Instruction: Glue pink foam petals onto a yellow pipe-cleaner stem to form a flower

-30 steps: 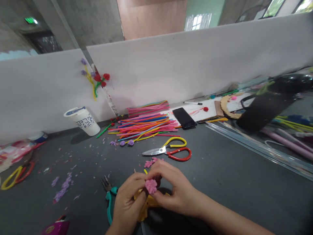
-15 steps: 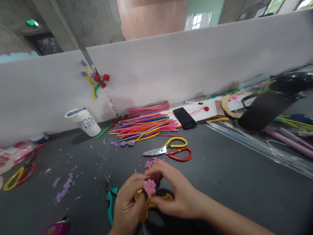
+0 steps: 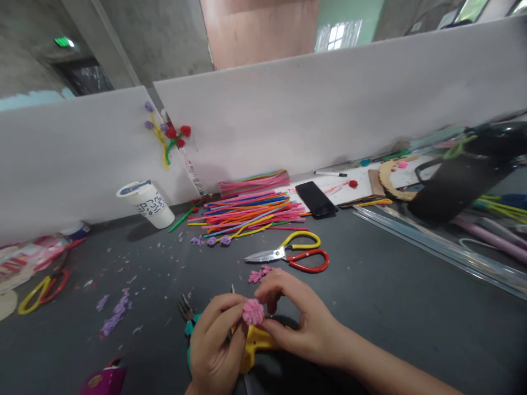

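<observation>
A small pink flower (image 3: 252,312) is pinched between the thumb and fingers of my left hand (image 3: 218,340). Close on its right, my right hand (image 3: 304,315) is curved with thumb and fingers apart; the thumb tip is at the flower's edge, and I cannot tell if it touches. Beneath both hands lies a yellow glue gun (image 3: 257,344), partly covered. Teal-handled pliers (image 3: 187,310) are half hidden behind my left hand. Just beyond my right fingers are several cut pink pieces (image 3: 259,274), with red-and-yellow-handled scissors (image 3: 288,253) behind them.
Colourful pipe cleaners (image 3: 251,213) lie near the white partition (image 3: 308,109), beside a black phone (image 3: 316,198). A white cup (image 3: 150,206) stands at left, near purple scraps (image 3: 117,314) and another pair of scissors (image 3: 43,293). A dark jug (image 3: 447,181) and clear rods (image 3: 428,249) occupy the right.
The right fingers have spread slightly away from the flower. The flower has turned a little in my left hand. The whole view has shifted slightly.
</observation>
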